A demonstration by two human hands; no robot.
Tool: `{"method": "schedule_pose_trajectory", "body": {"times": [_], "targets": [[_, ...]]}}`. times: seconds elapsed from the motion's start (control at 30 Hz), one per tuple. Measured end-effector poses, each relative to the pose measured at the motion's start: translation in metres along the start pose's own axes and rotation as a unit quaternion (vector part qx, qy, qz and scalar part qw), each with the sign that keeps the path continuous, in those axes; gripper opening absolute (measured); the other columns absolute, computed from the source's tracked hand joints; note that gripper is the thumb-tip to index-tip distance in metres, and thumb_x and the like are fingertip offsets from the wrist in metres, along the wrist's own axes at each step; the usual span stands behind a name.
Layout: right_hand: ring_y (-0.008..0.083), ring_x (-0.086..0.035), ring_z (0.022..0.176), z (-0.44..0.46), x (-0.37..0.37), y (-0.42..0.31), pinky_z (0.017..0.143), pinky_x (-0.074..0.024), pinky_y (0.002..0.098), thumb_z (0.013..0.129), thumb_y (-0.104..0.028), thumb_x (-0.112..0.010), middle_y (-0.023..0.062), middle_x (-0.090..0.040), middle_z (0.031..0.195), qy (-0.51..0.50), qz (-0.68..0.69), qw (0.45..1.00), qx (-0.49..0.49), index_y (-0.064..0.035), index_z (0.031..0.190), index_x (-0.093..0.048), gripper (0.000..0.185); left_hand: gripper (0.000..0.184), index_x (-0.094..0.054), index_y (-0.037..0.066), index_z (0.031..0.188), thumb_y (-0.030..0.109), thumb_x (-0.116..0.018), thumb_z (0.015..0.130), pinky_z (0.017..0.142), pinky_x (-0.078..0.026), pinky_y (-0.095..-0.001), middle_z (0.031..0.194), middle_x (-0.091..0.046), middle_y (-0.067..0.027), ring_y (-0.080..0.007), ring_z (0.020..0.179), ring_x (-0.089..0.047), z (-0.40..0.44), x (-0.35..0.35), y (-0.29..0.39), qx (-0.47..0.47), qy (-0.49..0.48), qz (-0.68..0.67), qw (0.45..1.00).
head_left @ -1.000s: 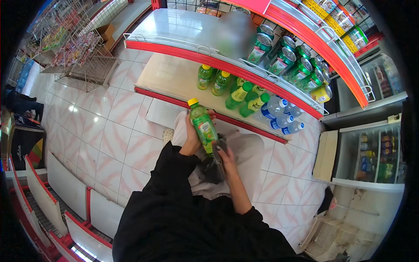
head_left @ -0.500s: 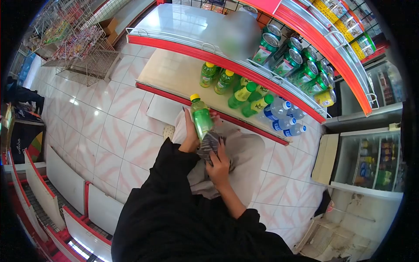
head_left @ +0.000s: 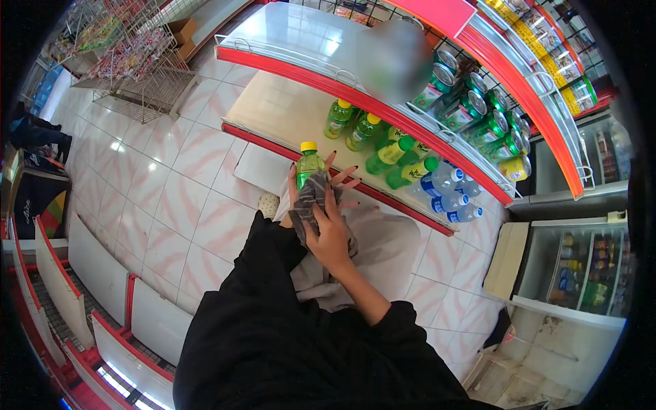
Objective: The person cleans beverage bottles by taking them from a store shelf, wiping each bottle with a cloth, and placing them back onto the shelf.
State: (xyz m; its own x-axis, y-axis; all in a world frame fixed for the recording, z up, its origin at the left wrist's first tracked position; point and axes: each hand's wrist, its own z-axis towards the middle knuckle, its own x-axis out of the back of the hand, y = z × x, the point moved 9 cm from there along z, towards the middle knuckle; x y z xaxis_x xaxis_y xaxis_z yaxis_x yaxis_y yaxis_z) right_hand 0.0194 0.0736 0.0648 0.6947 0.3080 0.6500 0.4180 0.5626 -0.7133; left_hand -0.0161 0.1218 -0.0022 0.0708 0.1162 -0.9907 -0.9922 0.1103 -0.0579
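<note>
A green plastic bottle with a yellow cap stands nearly upright over my lap. My left hand holds it from behind, its thumb on the left side and its fingertips spread out past the right side. With my right hand I press a grey striped cloth against the front of the bottle. The cloth hides the bottle's lower part and much of my left hand.
Ahead, a lower shelf bears several green bottles and blue-labelled water bottles. Green cans stand on the shelf above. An open-fronted fridge is at right, wire baskets at far left, white shelf panels at lower left.
My right hand has brought the cloth up and over the bottle's front, covering more of it. The bottle has become more upright, and the view has shifted slightly.
</note>
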Motion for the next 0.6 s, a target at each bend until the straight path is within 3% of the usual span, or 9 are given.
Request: {"method": "schedule_pose_trajectory", "body": {"times": [0.17,0.27,0.3,0.4,0.47,0.53,0.6], "targets": [[0.0383,-0.04,0.111,0.011,-0.005,0.004,0.092,-0.0338,0.0373,0.073,-0.009,-0.058,0.0247,-0.034,0.127,0.013,0.056,0.998,0.019,0.0038,0.101,-0.053,0.031,0.083,-0.016,0.025,0.135,0.069,-0.042,0.069,0.092,-0.015,-0.0658,0.138,-0.014,-0.0198,-0.0391,0.126,-0.015,-0.001,-0.019,0.002,0.019,-0.105,0.016,0.994],[0.0395,-0.041,0.108,0.019,-0.011,0.032,0.095,-0.0298,0.043,0.076,-0.01,-0.053,0.0228,-0.041,0.12,-0.025,0.195,0.975,-0.107,0.0009,0.102,-0.051,0.029,0.087,-0.015,0.021,0.135,0.068,-0.044,0.068,0.094,-0.015,-0.0631,0.138,-0.013,-0.0182,-0.0389,0.126,-0.016,-0.004,-0.025,-0.003,0.017,-0.136,0.018,0.99],[0.0395,-0.041,0.108,0.025,-0.008,0.032,0.095,-0.0298,0.043,0.076,-0.01,-0.053,0.0228,-0.041,0.12,-0.029,0.195,0.975,-0.106,0.0009,0.102,-0.051,0.029,0.086,-0.019,0.017,0.134,0.065,-0.046,0.067,0.094,-0.021,-0.0582,0.136,-0.019,-0.0187,-0.0376,0.123,-0.021,-0.003,-0.017,0.0,-0.015,-0.103,0.051,0.993],[0.0378,-0.046,0.1,0.05,0.026,0.005,0.093,-0.0314,0.0411,0.079,-0.012,-0.05,0.021,-0.048,0.11,0.084,-0.021,0.996,0.03,0.0004,0.105,-0.049,0.03,0.083,-0.027,0.009,0.131,0.058,-0.049,0.067,0.093,-0.033,-0.0484,0.131,-0.031,-0.0197,-0.0351,0.119,-0.032,-0.009,0.009,0.008,-0.085,-0.031,0.114,0.989],[0.0378,-0.048,0.098,0.065,0.021,0.02,0.092,-0.0331,0.0399,0.079,-0.013,-0.05,0.0202,-0.051,0.107,0.05,0.005,0.999,0.015,0.0005,0.105,-0.049,0.03,0.075,-0.037,0.004,0.123,0.05,-0.05,0.066,0.09,-0.038,-0.0437,0.122,-0.043,-0.0178,-0.0328,0.109,-0.043,-0.019,0.056,0.012,-0.072,0.109,0.18,0.975],[0.0377,-0.051,0.094,0.079,0.012,0.037,0.089,-0.0364,0.0376,0.08,-0.015,-0.05,0.0187,-0.055,0.1,-0.009,0.055,0.998,-0.015,0.0008,0.105,-0.05,0.029,0.07,-0.042,0.001,0.12,0.046,-0.051,0.066,0.088,-0.04,-0.0413,0.117,-0.049,-0.0168,-0.0316,0.104,-0.049,-0.026,0.09,0.018,-0.064,0.179,0.212,0.959],[0.0347,-0.053,0.091,0.091,0.008,0.049,0.086,-0.0382,0.0355,0.08,-0.016,-0.052,0.0166,-0.057,0.097,-0.034,0.103,0.993,-0.054,0.001,0.104,-0.051,0.03,0.07,-0.042,0.003,0.12,0.048,-0.052,0.067,0.09,-0.039,-0.0416,0.116,-0.05,-0.0157,-0.0291,0.101,-0.051,-0.02,0.083,-0.003,0.046,0.031,0.047,0.997]]}}
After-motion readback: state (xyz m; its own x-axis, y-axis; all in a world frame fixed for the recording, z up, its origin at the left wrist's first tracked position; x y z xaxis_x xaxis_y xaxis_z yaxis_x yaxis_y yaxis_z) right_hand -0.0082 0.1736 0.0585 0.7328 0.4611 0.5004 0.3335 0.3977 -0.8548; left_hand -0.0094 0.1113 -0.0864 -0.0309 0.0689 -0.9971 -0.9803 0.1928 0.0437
